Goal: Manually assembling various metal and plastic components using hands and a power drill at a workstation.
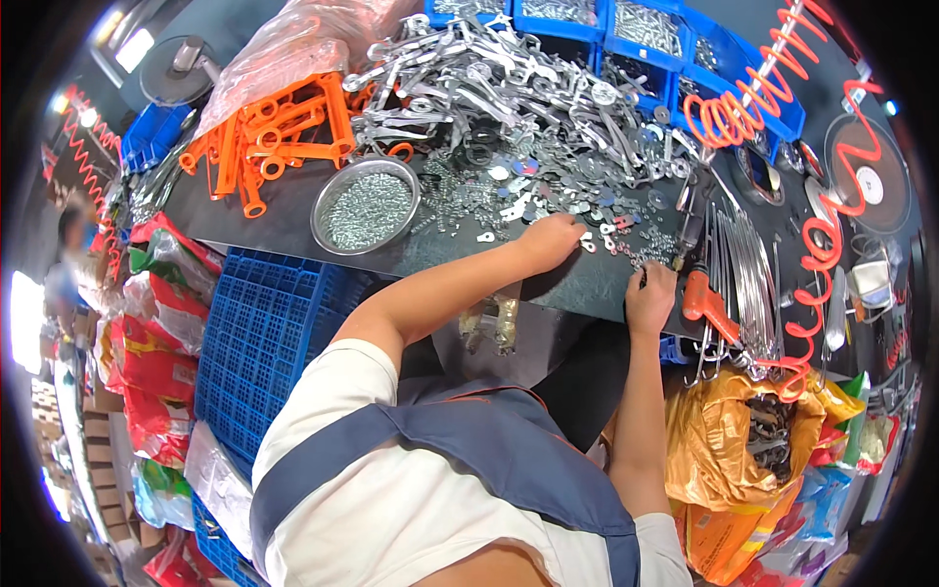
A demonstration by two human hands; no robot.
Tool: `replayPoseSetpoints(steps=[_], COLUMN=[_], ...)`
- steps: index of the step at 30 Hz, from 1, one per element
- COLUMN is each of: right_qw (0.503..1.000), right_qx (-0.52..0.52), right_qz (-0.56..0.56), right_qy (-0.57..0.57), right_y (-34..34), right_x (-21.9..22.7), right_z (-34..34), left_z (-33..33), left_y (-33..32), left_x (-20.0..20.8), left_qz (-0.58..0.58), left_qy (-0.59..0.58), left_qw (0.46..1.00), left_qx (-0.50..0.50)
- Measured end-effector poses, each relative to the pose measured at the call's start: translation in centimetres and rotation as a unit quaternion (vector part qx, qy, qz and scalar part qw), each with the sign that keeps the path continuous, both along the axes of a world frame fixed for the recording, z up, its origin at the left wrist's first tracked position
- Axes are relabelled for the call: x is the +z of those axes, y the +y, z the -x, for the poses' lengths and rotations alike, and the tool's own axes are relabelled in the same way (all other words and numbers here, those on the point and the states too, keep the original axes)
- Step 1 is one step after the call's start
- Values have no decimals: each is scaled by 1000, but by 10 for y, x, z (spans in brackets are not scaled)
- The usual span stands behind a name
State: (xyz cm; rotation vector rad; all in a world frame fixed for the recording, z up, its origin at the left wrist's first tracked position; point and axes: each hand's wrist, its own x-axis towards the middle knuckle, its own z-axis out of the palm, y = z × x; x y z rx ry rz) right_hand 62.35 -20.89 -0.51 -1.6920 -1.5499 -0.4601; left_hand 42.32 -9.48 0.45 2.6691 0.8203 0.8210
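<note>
The left hand (554,243) curls its fingers over the table (592,287) beside a metal tab (587,245); I cannot tell what they hold. The right hand (652,296) bends its fingers inward beside small rings (641,258), grip unclear; the driver (708,304) lies to its right.

Left hand (554,242), right hand (652,296), both grips unclear, background person (70,256) blurred

White short-sleeved shirt (342,499), dark blue apron (514,452), black trousers (594,377)
</note>
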Motion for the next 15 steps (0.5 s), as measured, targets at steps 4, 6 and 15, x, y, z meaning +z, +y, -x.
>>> replayPoseSetpoints(steps=[4,6,15], right_qw=[1000,1000,1000], right_qx=[0,1,10], right_qz=[7,7,-7], right_qy=[2,2,-23], right_y=[1,-2,-2], right_x=[-1,-1,4], right_z=[2,1,3], left_z=[9,22,187], left_y=[-2,-14,-11], left_x=[5,25,102], left_qz=[-1,-2,-124], left_qy=[54,-6,96], left_qw=[998,1000,898], left_qx=[11,6,410])
